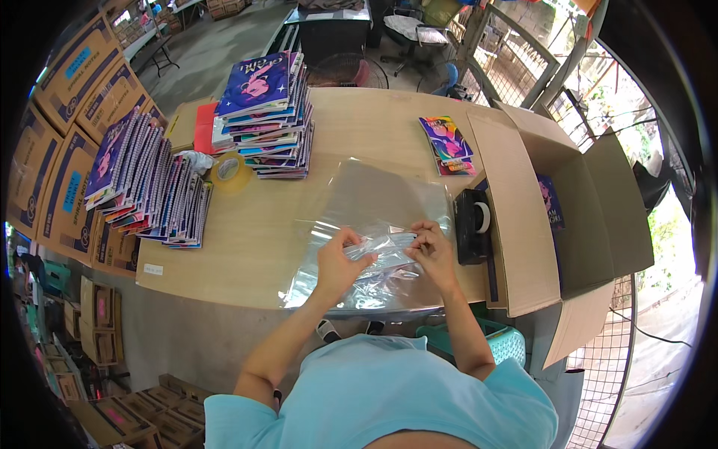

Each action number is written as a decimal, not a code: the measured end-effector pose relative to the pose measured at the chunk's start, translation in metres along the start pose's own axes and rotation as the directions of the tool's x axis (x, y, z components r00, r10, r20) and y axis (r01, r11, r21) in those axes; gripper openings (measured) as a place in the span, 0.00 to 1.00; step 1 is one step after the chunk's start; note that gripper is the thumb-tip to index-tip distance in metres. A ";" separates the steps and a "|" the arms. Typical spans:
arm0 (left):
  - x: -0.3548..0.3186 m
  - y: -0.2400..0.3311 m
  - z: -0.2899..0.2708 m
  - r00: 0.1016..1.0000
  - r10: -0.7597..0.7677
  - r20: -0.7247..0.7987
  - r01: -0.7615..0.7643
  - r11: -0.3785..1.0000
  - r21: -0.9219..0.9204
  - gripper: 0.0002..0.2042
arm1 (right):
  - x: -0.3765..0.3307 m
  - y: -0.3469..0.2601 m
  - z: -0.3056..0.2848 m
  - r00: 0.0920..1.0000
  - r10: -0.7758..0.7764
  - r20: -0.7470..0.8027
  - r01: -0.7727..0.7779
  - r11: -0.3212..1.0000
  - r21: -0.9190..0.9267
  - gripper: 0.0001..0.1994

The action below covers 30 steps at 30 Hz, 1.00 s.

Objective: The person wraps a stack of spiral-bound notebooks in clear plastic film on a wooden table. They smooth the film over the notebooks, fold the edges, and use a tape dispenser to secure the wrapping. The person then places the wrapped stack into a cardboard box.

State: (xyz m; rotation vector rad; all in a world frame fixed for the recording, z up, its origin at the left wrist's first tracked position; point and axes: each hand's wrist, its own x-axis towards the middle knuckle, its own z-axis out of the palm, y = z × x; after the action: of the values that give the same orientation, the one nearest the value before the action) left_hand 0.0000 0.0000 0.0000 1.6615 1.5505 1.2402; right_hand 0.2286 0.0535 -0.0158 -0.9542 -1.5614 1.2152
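Note:
Both of my hands are on a clear plastic bag point(389, 258) above a pile of clear plastic sheets point(366, 191) at the table's front edge. My left hand point(344, 262) pinches the bag's left side between thumb and fingers. On its right end, my right hand point(432, 253) has fingertips closed on the plastic. Glare on the film hides its exact edges, and I cannot tell whether anything is inside. Just right of my right hand stands a black tape dispenser point(471, 226) with a pale roll.
Tall stacks of spiral notebooks point(258, 86) and leaning notebooks point(153, 183) fill the left side, with a tape roll point(230, 172) between. Two colourful notebooks point(447, 142) lie at the far right. An open cardboard box point(523, 209) holds a notebook. Cartons point(71, 191) rise beyond the left edge.

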 end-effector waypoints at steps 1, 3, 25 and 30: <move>0.001 0.016 -0.007 0.984 -0.179 0.011 0.179 0.975 -0.132 0.43 | -0.002 0.004 0.003 1.000 0.018 -0.011 -0.018 0.999 0.049 0.24; 0.005 0.021 -0.004 0.920 -0.386 0.061 0.382 0.856 -0.348 0.40 | 0.005 -0.002 0.000 0.996 0.089 0.001 -0.089 0.996 0.009 0.17; -0.001 0.003 -0.005 0.993 0.090 -0.070 -0.111 0.912 -0.395 0.08 | -0.030 -0.054 0.058 0.912 -0.409 -0.015 0.324 0.743 -0.585 0.12; -0.005 0.001 -0.007 0.999 -0.021 -0.031 0.006 0.906 -0.423 0.17 | -0.045 -0.036 0.064 0.952 -0.288 -0.108 0.207 0.859 -0.469 0.09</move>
State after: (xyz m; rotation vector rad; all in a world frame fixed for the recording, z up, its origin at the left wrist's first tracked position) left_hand -0.0049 -0.0065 0.0023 1.3485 1.1964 1.4805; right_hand 0.1786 -0.0139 0.0043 -1.0769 -1.7978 0.5735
